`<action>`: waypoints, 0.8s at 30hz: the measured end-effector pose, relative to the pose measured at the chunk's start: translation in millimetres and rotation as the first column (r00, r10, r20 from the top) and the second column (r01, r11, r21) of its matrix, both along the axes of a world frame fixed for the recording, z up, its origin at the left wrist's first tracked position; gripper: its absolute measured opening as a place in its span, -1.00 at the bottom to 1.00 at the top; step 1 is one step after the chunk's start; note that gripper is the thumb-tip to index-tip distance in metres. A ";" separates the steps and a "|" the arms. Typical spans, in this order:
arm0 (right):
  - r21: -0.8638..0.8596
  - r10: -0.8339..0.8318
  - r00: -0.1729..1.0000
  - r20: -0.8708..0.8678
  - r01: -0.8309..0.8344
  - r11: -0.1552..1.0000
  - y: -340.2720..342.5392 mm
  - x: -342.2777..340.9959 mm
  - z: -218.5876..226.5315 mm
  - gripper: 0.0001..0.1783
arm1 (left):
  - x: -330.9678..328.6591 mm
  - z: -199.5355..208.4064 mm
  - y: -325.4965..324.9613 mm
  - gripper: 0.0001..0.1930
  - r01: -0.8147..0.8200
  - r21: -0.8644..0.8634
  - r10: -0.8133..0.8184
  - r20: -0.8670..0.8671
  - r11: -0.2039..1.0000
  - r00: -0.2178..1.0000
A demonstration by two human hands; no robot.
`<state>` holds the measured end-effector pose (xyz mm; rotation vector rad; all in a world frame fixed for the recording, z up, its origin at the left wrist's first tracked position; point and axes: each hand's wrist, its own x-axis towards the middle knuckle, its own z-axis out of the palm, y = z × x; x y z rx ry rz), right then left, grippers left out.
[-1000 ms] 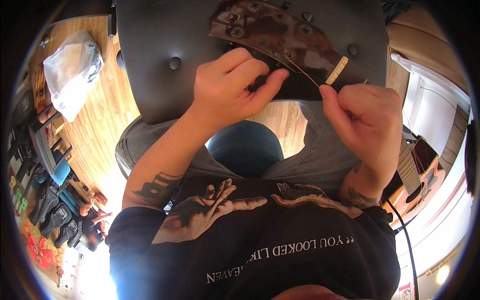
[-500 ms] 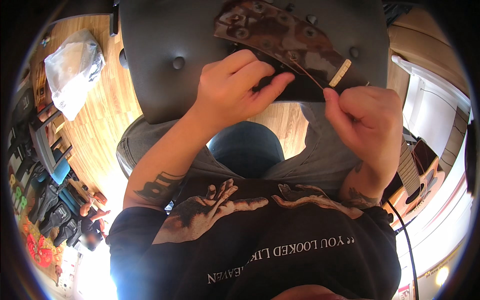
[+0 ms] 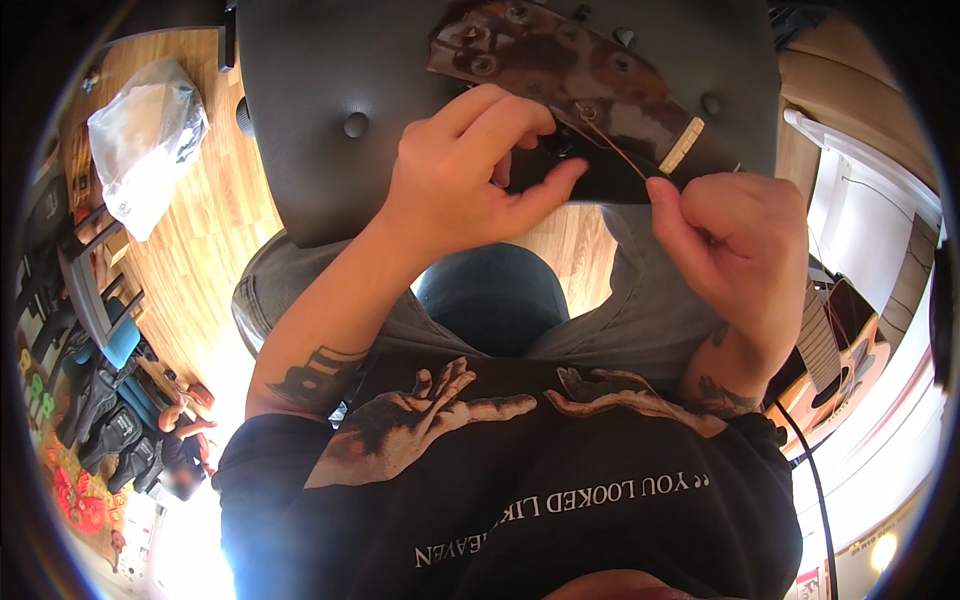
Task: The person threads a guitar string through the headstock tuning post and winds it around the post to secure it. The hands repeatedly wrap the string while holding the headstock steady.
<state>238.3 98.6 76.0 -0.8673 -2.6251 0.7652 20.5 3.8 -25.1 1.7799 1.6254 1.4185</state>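
A glossy brown guitar headstock (image 3: 560, 60) lies across the dark padded seat, its pale nut (image 3: 681, 146) toward the right. From a tuning post (image 3: 587, 112) near its lower edge, a copper-coloured guitar string (image 3: 622, 153) runs taut to my right hand (image 3: 740, 225). Thumb and curled fingers of that hand pinch the string just below the nut. Beside the headstock's near edge is my left hand (image 3: 475, 165), thumb and forefinger apart around a dark tuning peg (image 3: 565, 150). No contact with the peg shows; the other fingers are curled and partly hidden.
The black buttoned seat (image 3: 330, 60) supports the headstock. Another guitar (image 3: 835, 350) stands at right, near a black cable (image 3: 815, 480). A clear plastic bag (image 3: 150, 140) lies on the wooden floor at left. Another person (image 3: 190, 440) is far off at lower left.
My left thumb and forefinger have spread farther apart at the tuning peg, the forefinger rising slightly. My right hand stays almost still, keeping the string taut.
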 end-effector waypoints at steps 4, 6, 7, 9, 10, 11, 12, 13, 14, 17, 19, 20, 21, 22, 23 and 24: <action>0.011 0.000 1.000 -0.004 0.000 1.000 -0.3 0.6 -0.8 -0.57 | -2.2 -5.7 -1.8 -0.76 -0.005 0.011 0.006 -0.048 1.000 0.999; 0.016 0.000 1.000 -0.005 0.000 1.000 -0.5 0.7 -1.1 -0.57 | -1.4 -6.1 -2.1 -0.77 -0.012 -0.010 0.011 -0.049 1.000 0.999; 0.016 0.000 1.000 -0.003 0.000 1.000 -0.6 0.4 -0.9 -0.57 | -0.9 -4.9 -2.5 -0.78 -0.011 -0.031 0.010 -0.048 0.999 0.999; 0.018 -0.001 1.000 -0.003 0.001 1.000 -0.6 0.2 -0.8 -0.57 | 0.1 -2.2 -2.3 -0.80 -0.014 -0.060 0.013 -0.029 0.998 0.999; 0.018 -0.003 1.000 -0.004 0.003 1.000 -0.6 0.3 -0.9 -0.57 | 0.6 -0.7 -1.9 -0.81 -0.019 -0.067 0.018 -0.011 0.998 1.000; 0.018 -0.004 1.000 -0.004 0.004 1.000 -0.5 0.3 -1.0 -0.57 | 0.9 -0.1 -1.5 -0.82 -0.023 -0.076 0.023 0.008 0.997 1.000; 0.018 -0.002 1.000 0.004 0.002 1.000 -0.4 0.1 -0.1 -0.57 | -0.8 -1.6 -2.6 -0.82 -0.006 -0.069 0.003 -0.047 0.998 0.999; 0.019 -0.001 1.000 0.012 0.001 1.000 -0.2 0.0 1.7 -0.56 | -4.1 -4.5 -5.3 -0.82 0.011 -0.063 -0.018 -0.101 0.998 0.995; 0.019 0.002 1.000 0.018 -0.002 1.000 -0.2 -0.7 1.9 -0.56 | -6.4 -7.2 -7.4 -0.82 0.027 -0.058 -0.036 -0.158 0.998 0.987; 0.026 0.017 1.000 0.021 -0.017 1.000 0.2 0.9 -0.2 -0.55 | 8.1 -3.0 -14.9 -0.77 0.093 -0.049 -0.103 -0.286 0.994 0.953; 0.021 0.006 1.000 0.004 -0.006 1.000 -0.6 1.8 -1.0 -0.55 | 9.1 7.5 -17.8 -0.77 0.062 -0.039 -0.070 -0.261 0.997 0.963; 0.019 -0.002 1.000 0.000 0.002 1.000 -1.7 1.8 -1.3 -0.55 | 7.7 12.0 -14.5 -0.76 0.037 0.036 -0.027 -0.250 0.999 0.968; 0.013 -0.002 1.000 -0.012 0.002 1.000 -2.4 1.4 -1.7 -0.53 | 6.9 13.6 -11.9 -0.76 0.011 0.110 0.015 -0.234 0.994 0.972; 0.008 -0.001 1.000 -0.024 0.002 1.000 -3.0 0.8 -2.0 -0.51 | 7.1 12.4 -10.4 -0.76 0.019 0.122 0.011 -0.241 0.992 0.970; 0.001 0.003 0.999 -0.041 -0.003 1.000 -3.3 0.2 -2.1 -0.48 | 7.3 12.4 -9.9 -0.75 0.022 0.132 0.012 -0.252 0.991 0.968; 0.003 0.002 0.999 -0.040 -0.002 1.000 -3.8 0.3 -2.6 -0.48 | 7.3 10.9 -10.0 -0.74 0.025 0.141 0.013 -0.261 0.990 0.965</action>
